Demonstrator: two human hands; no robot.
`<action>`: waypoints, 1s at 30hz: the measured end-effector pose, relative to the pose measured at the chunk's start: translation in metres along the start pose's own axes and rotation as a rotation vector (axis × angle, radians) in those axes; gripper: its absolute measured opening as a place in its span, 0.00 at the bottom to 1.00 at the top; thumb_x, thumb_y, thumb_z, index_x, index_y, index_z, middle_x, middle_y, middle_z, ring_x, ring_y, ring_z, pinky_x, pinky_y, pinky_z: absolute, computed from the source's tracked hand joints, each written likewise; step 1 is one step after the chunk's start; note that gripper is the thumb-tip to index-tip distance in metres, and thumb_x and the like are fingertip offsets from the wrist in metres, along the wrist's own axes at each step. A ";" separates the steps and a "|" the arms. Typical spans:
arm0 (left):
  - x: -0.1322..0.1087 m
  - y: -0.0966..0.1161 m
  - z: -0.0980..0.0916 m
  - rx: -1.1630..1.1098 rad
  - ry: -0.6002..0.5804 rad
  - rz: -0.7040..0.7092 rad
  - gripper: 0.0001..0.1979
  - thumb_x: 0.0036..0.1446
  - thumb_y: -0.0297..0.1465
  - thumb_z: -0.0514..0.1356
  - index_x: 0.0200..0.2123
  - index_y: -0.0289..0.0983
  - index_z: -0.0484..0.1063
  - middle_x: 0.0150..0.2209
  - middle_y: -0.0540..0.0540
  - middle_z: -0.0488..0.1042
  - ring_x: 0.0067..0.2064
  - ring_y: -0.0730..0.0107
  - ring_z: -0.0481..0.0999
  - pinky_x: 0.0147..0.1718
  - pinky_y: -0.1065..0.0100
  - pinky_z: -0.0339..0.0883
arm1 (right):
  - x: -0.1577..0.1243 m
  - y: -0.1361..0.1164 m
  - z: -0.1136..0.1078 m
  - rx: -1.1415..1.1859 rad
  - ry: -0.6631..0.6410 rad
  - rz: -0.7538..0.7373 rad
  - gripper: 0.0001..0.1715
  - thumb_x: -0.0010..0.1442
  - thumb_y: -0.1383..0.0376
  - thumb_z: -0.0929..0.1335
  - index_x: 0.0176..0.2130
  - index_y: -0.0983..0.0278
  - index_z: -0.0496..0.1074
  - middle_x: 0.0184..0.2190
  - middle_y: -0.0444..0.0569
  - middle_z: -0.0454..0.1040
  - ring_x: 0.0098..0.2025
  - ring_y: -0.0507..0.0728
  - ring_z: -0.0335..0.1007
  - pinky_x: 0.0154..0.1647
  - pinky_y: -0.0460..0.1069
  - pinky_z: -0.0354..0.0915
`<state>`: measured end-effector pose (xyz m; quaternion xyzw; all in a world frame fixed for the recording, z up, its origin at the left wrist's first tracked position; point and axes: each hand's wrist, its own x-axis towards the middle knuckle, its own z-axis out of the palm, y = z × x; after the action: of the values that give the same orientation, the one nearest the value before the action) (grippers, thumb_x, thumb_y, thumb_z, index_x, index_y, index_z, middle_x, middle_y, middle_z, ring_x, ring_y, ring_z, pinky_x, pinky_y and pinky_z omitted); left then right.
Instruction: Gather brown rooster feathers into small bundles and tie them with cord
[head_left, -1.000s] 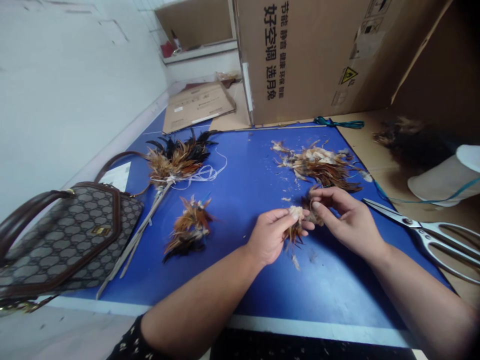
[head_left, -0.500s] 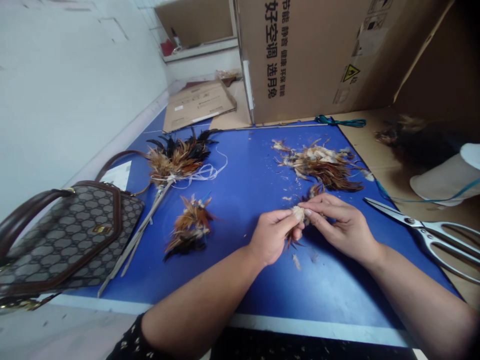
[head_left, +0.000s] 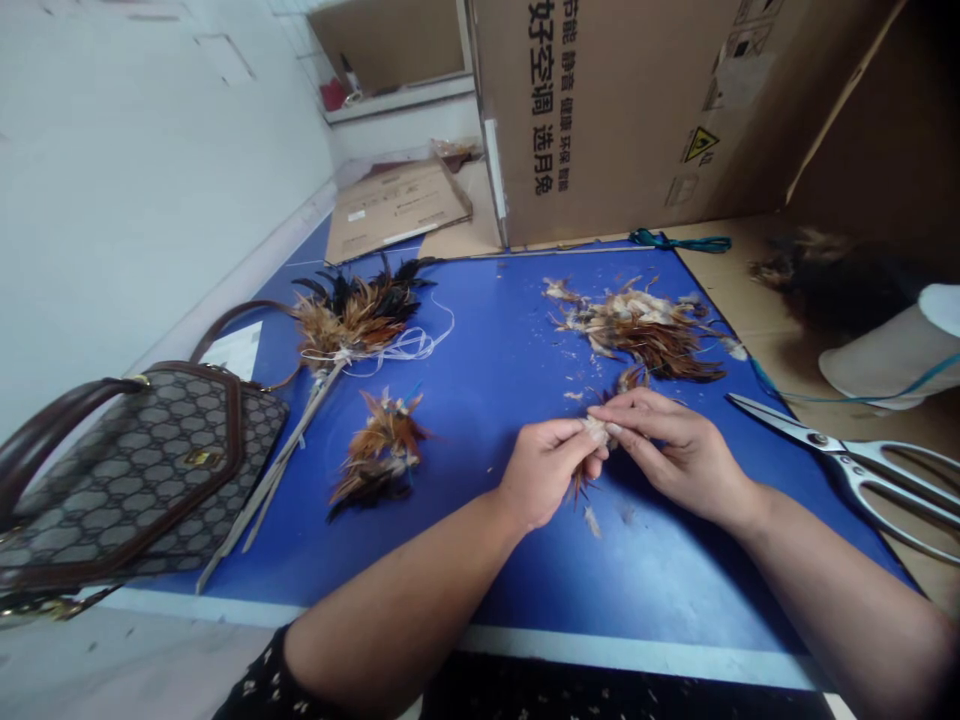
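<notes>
Left hand [head_left: 546,472] and right hand [head_left: 677,448] pinch feathers [head_left: 580,485], brown ends jutting below the grip, nearer the table's [head_left: 472,410] right edge.

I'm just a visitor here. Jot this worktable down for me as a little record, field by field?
Left hand: holding a small feather bunch
Right hand: fingertips pinched at the same bunch
Surface: blue tabletop
Beyond hands: larger feather pile
Left side: patterned handbag, feather-topped sticks
Right side: scissors
Back: cardboard box

Head-worn view, forward and down, seemingly near
</notes>
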<state>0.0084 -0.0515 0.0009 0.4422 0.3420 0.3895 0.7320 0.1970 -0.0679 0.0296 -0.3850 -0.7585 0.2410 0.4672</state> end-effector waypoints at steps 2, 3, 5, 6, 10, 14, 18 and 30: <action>-0.002 0.002 0.001 0.059 0.006 0.012 0.16 0.63 0.40 0.67 0.31 0.31 0.78 0.26 0.46 0.74 0.26 0.76 0.70 0.28 0.70 0.61 | 0.001 -0.001 -0.001 0.003 -0.019 -0.006 0.25 0.70 0.73 0.68 0.59 0.51 0.79 0.44 0.50 0.79 0.46 0.56 0.77 0.47 0.52 0.74; -0.002 0.003 0.001 0.084 0.007 0.014 0.16 0.63 0.40 0.67 0.30 0.31 0.78 0.26 0.46 0.74 0.26 0.77 0.69 0.28 0.70 0.60 | 0.001 -0.001 -0.002 0.003 -0.031 -0.011 0.24 0.70 0.73 0.68 0.59 0.52 0.79 0.43 0.50 0.79 0.46 0.57 0.77 0.47 0.52 0.74; -0.002 0.005 0.002 0.103 0.008 0.015 0.17 0.62 0.40 0.67 0.30 0.32 0.78 0.25 0.46 0.74 0.26 0.77 0.69 0.27 0.70 0.60 | 0.001 -0.002 -0.007 -0.013 -0.053 -0.011 0.23 0.70 0.72 0.68 0.58 0.53 0.79 0.44 0.51 0.79 0.48 0.57 0.77 0.49 0.53 0.73; -0.002 0.006 0.002 0.095 0.009 0.016 0.17 0.62 0.41 0.67 0.30 0.32 0.78 0.25 0.47 0.73 0.26 0.77 0.69 0.27 0.70 0.59 | 0.001 -0.002 -0.010 -0.032 -0.058 -0.006 0.23 0.70 0.72 0.68 0.59 0.54 0.79 0.45 0.51 0.78 0.48 0.58 0.76 0.49 0.53 0.73; 0.002 0.008 -0.002 0.016 0.070 0.061 0.16 0.62 0.41 0.68 0.34 0.31 0.80 0.26 0.47 0.73 0.26 0.77 0.69 0.28 0.70 0.61 | 0.003 -0.003 -0.025 -0.177 -0.095 -0.030 0.24 0.69 0.71 0.68 0.60 0.55 0.77 0.45 0.53 0.77 0.46 0.59 0.75 0.48 0.55 0.72; 0.006 0.009 -0.004 -0.053 0.139 0.093 0.15 0.61 0.40 0.69 0.37 0.32 0.81 0.29 0.47 0.74 0.28 0.77 0.70 0.29 0.70 0.63 | 0.003 0.000 -0.030 -0.436 -0.295 -0.095 0.17 0.67 0.71 0.68 0.51 0.59 0.82 0.41 0.54 0.76 0.44 0.61 0.71 0.45 0.57 0.69; 0.005 0.008 -0.002 -0.072 0.148 0.087 0.15 0.61 0.40 0.69 0.38 0.32 0.81 0.30 0.47 0.74 0.28 0.77 0.70 0.29 0.70 0.63 | 0.001 0.007 -0.021 -0.591 -0.381 -0.087 0.13 0.67 0.72 0.66 0.40 0.63 0.81 0.37 0.56 0.75 0.42 0.62 0.69 0.45 0.58 0.67; 0.002 0.013 0.004 -0.082 0.166 0.106 0.15 0.62 0.40 0.69 0.39 0.32 0.82 0.32 0.45 0.77 0.28 0.77 0.72 0.29 0.71 0.63 | 0.003 -0.005 -0.019 0.069 0.138 0.411 0.13 0.69 0.54 0.70 0.40 0.62 0.74 0.34 0.48 0.77 0.33 0.54 0.71 0.39 0.50 0.69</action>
<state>0.0088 -0.0469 0.0139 0.3958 0.3613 0.4766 0.6969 0.2119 -0.0677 0.0435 -0.5309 -0.6216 0.3301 0.4719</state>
